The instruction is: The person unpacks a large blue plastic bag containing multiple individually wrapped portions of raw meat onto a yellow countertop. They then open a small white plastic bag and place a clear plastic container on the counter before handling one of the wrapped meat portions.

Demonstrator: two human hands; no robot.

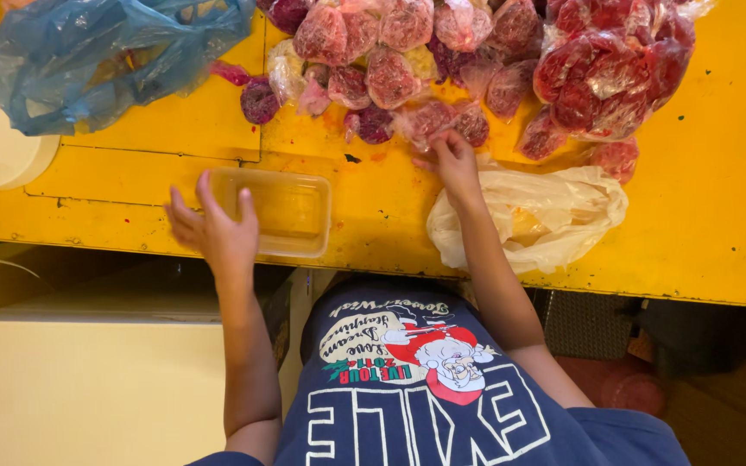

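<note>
Two hands, left hand [216, 226] at clear tub [280, 210], right hand [454, 160] touching packets [429, 118] (red-filled)

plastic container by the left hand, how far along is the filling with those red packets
Nothing looks done: the clear plastic container shows no packet inside. In hand: the left hand steadies its near-left corner, while the right hand reaches into the small red packets and touches one at the pile's near edge. Left: the whole pile, plus the big bag of red packets, sits on the yellow table.
</note>
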